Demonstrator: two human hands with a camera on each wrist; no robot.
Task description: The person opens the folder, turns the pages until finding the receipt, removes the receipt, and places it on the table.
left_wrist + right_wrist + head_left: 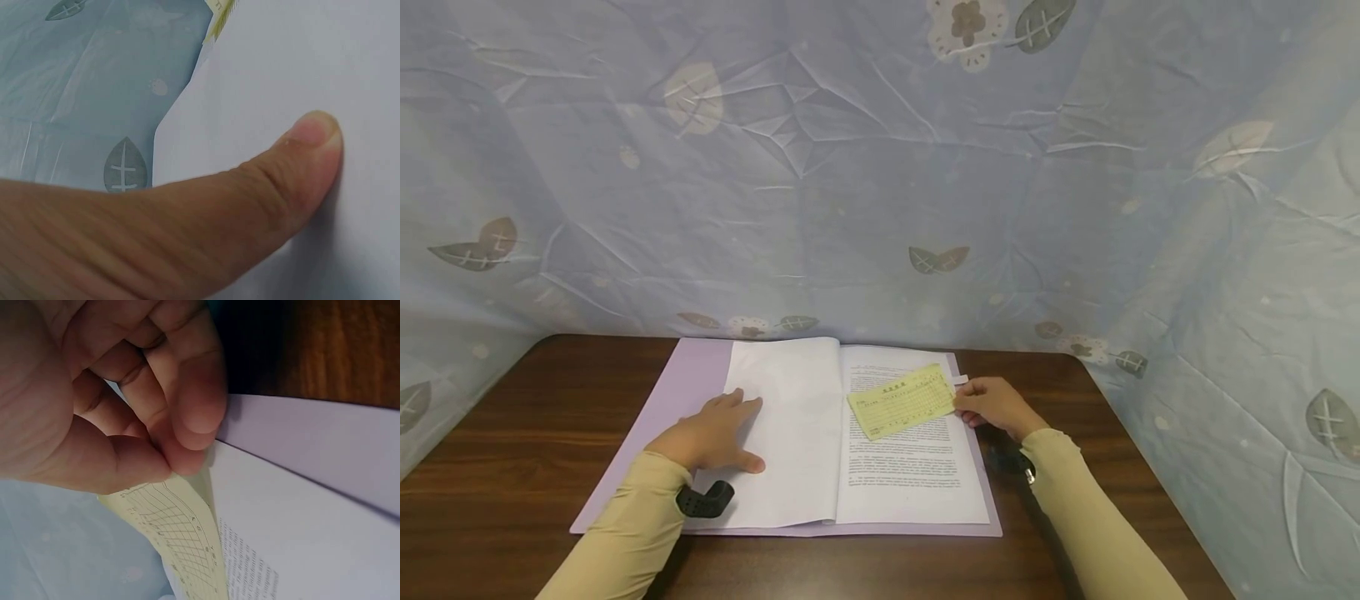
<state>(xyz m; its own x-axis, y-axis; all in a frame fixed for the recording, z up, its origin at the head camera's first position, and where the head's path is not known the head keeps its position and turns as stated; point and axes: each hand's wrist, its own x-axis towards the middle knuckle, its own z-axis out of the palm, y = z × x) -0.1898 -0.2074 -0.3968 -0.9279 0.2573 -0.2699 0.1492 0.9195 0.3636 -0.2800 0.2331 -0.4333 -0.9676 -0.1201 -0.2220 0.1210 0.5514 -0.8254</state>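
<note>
A purple folder (700, 367) lies spread on the table with white sheets in it. Its left page (790, 433) is blank, while the right page (910, 492) carries printed text. My right hand (996, 406) pinches the right end of a yellow form slip (901, 402) between thumb and fingers, and the slip lies slanted over the printed page. In the right wrist view the slip (181, 531) shows a ruled grid and bends away from the fingertips. My left hand (718, 433) rests on the blank page with fingers spread; its thumb (275, 181) stretches over the white paper.
The dark wooden table (490, 433) extends to both sides of the folder. A pale blue cloth (880, 208) with leaf and flower prints hangs behind and at the sides. Black bands (705, 500) circle both wrists. A small white tab (959, 380) juts out by the right hand.
</note>
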